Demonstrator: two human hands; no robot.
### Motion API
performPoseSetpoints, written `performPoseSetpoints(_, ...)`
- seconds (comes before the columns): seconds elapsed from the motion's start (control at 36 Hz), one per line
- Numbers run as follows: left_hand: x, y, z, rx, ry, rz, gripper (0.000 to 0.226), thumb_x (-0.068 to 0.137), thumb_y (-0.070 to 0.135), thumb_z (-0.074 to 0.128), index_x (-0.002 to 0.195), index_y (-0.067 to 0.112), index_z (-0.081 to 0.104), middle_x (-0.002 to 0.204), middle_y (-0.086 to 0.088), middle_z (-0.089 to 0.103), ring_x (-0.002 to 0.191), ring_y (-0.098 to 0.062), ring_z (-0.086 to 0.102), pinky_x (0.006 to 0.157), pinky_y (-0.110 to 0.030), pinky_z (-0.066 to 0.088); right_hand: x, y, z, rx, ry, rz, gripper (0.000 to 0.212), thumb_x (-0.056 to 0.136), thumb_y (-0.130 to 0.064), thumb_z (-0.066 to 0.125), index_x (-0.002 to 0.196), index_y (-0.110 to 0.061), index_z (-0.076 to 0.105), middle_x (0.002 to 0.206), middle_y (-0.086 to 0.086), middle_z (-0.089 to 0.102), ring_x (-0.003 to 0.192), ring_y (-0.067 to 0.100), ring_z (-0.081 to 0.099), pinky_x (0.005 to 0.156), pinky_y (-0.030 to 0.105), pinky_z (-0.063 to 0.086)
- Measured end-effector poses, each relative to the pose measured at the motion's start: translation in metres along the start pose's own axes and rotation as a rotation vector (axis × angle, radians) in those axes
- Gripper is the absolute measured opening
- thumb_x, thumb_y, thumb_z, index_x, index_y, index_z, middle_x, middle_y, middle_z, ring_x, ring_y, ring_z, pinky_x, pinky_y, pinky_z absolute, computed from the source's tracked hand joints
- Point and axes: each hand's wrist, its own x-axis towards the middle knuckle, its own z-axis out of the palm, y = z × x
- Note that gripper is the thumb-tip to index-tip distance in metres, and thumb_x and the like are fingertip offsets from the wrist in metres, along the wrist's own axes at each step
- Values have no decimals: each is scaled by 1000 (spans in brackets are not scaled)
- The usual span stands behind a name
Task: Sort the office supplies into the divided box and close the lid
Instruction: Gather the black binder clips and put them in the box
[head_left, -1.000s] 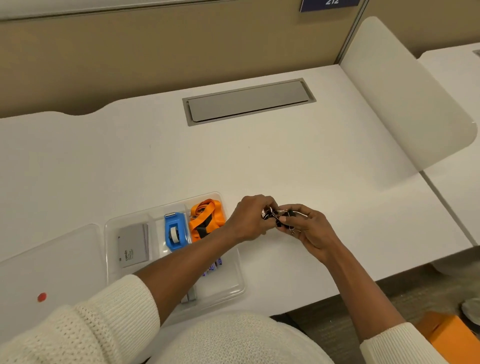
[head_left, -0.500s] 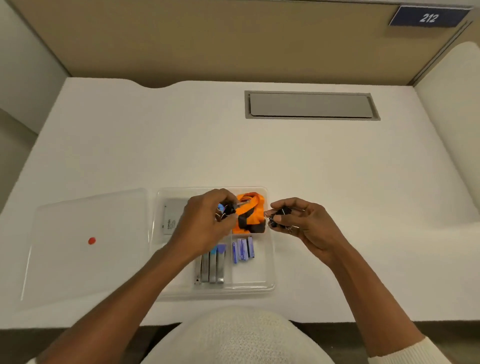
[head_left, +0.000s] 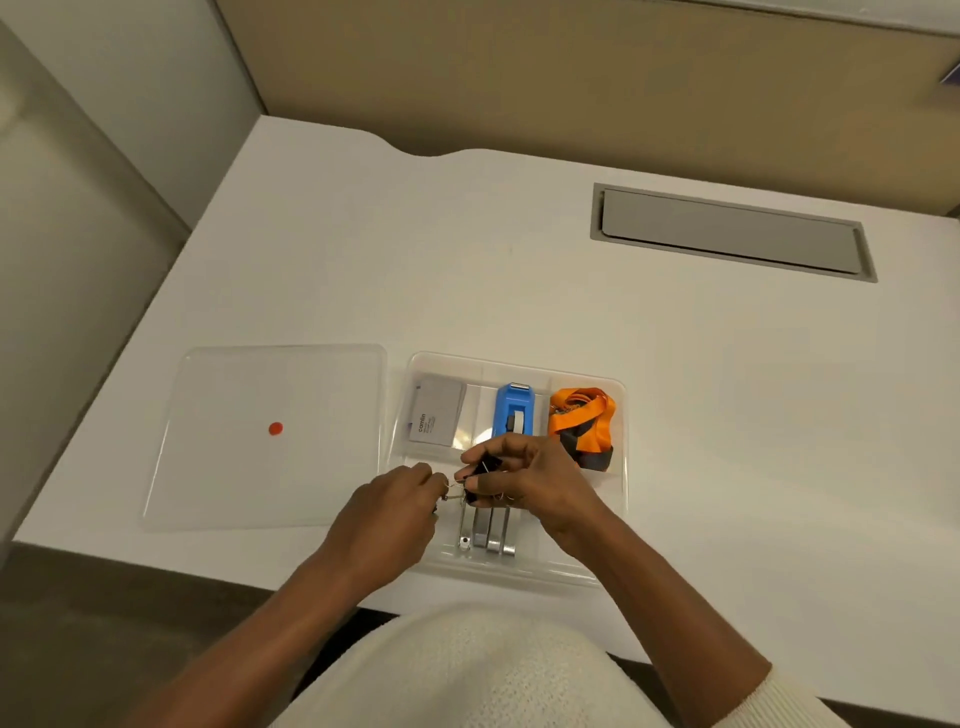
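Observation:
A clear divided box (head_left: 621, 525) lies on the white desk near its front edge. Its back compartments hold a grey card stack (head_left: 436, 418), a blue tape dispenser (head_left: 513, 410) and an orange lanyard (head_left: 583, 423). Silver metal pieces (head_left: 485, 530) lie in a front compartment. My left hand (head_left: 389, 509) and my right hand (head_left: 524, 480) meet over the front of the box, each pinching black binder clips (head_left: 480, 475) with wire handles. The batteries are hidden under my right hand.
The clear lid (head_left: 270, 434) with a red dot lies flat to the left of the box. A grey cable hatch (head_left: 732, 234) is set in the desk at the back right. A tan partition stands behind the desk.
Both hands have come together over the front compartments of the box with the binder clips; earlier they were right of it, then apart above it. My view has swung left.

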Motion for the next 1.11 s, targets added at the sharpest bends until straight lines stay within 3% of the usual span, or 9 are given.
performPoseSetpoints(0.14,-5,-11,8,21,-40,5,25,95,36,67,115,23,67,106,7,65,89,-14,61,69,-32,54,4,6,16,-47,55,-3,24,81,5,81,103,-4,77,99,16,79,91,29,79,81,43,66)
performPoseSetpoints(0.28,-15,-22,6,-281,9,-76,37,84,40,81,113,26,64,102,11,61,84,-7,59,73,-27,54,11,12,28,-86,124,-14,25,81,3,82,103,-6,76,97,15,79,89,27,79,83,47,65)
performPoseSetpoints(0.39,-25,-28,5,-397,91,-131,32,84,30,84,112,26,69,100,18,66,77,-1,63,67,-9,47,17,15,36,-188,197,-63,24,81,0,83,102,-9,76,97,10,79,88,21,79,82,44,66)
performPoseSetpoints(0.5,-34,-36,6,-351,262,-197,20,83,24,84,96,25,70,88,17,64,67,-3,59,61,-28,56,23,16,43,-396,229,-106,24,82,-9,84,103,-16,76,100,2,78,96,17,76,88,40,64)
performPoseSetpoints(0.67,-34,-48,9,-454,305,-455,22,81,28,86,92,26,67,81,16,67,59,-4,61,61,-32,59,26,16,59,-850,180,-303,32,86,-22,82,116,-20,73,113,-2,77,102,11,71,93,26,59)
performPoseSetpoints(0.75,-32,-50,11,-515,261,-542,18,82,26,86,86,31,69,73,20,67,57,0,64,55,-26,56,26,19,70,-1012,106,-373,30,89,-20,78,118,-20,71,114,-1,76,102,14,71,91,22,56)
performPoseSetpoints(0.92,-30,-51,10,-522,229,-623,17,80,36,86,82,33,70,72,19,66,62,0,63,49,-19,41,27,29,87,-1299,-27,-436,27,93,-15,72,120,-15,68,110,5,73,98,22,68,83,32,58)
performPoseSetpoints(1.0,-30,-52,10,-544,221,-645,17,80,38,87,80,32,71,72,18,67,64,-1,63,51,-20,42,25,30,88,-1403,-33,-485,31,92,-16,73,122,-15,66,107,6,71,95,23,66,75,31,51)
performPoseSetpoints(1.11,-30,-54,10,-556,200,-668,19,79,42,86,79,31,71,74,17,68,66,-1,63,54,-21,46,23,30,86,-1484,8,-499,31,90,-13,75,119,-13,66,107,7,70,95,22,63,75,35,58)
